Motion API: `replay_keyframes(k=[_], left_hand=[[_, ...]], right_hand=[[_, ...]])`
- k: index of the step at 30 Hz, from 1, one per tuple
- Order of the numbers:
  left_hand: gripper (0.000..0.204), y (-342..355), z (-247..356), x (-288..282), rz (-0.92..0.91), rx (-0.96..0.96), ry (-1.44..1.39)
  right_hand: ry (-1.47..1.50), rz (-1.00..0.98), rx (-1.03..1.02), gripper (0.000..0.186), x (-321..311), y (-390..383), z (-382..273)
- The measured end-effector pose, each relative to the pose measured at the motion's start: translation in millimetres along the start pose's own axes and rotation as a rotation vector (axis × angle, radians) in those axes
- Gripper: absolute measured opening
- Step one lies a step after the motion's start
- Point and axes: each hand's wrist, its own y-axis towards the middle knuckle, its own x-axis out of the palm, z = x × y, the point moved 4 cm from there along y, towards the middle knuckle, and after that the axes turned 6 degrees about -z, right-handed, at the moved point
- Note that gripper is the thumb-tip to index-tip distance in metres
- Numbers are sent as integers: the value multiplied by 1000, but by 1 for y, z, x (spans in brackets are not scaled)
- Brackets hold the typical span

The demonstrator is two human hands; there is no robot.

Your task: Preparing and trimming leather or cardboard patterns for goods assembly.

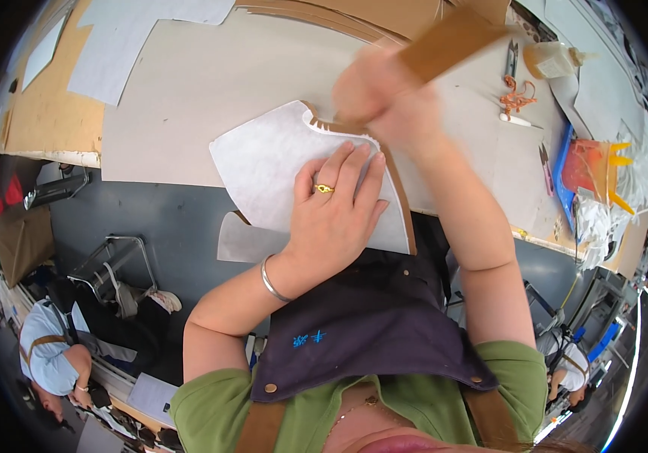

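Observation:
My left hand (337,208) lies flat with its fingers stretched over a white-faced panel (260,155). A brown edge shows along the panel's right side, with small notched folds on the inner curve at its top. The lower part of the panel overhangs the table's front edge. Above the folded edge, my right hand (388,94) is closed in a fist around a brown, bar-shaped tool (452,44). Motion blurs both, so the tool's exact kind cannot be made out. A grey-white flap (247,240) hangs beneath the panel's lower left corner.
On the grey work surface (165,128), to the right, lie snips (511,62), orange cord (518,97) and a white-handled awl (518,120). A glue bottle (554,60) stands behind them. Farther right is a blue-edged container (567,177). Other people (56,340) sit at lower left and right.

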Motion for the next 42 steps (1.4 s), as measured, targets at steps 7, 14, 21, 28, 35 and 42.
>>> replay_keyframes(k=[7,14,21,28,35,42], left_hand=[[55,2,-1,-2,-3,-30,-19],[55,3,0,-1,-30,-16,1],[55,1,1,-2,-52,-35,19],[54,3,1,-2,-49,-28,13],[51,2,0,-3,-42,-27,-19],[51,0,0,-4,-45,-37,-21]], right_hand=[[8,143,-159,45,-20,-20,-28],[-81,312,-232,44,-20,-45,-22],[-56,283,-255,43,-9,-47,-18],[-57,272,-299,43,-5,-45,-20],[-34,226,-283,44,-12,-42,-20],[-296,219,-74,48,-4,-28,-8]])
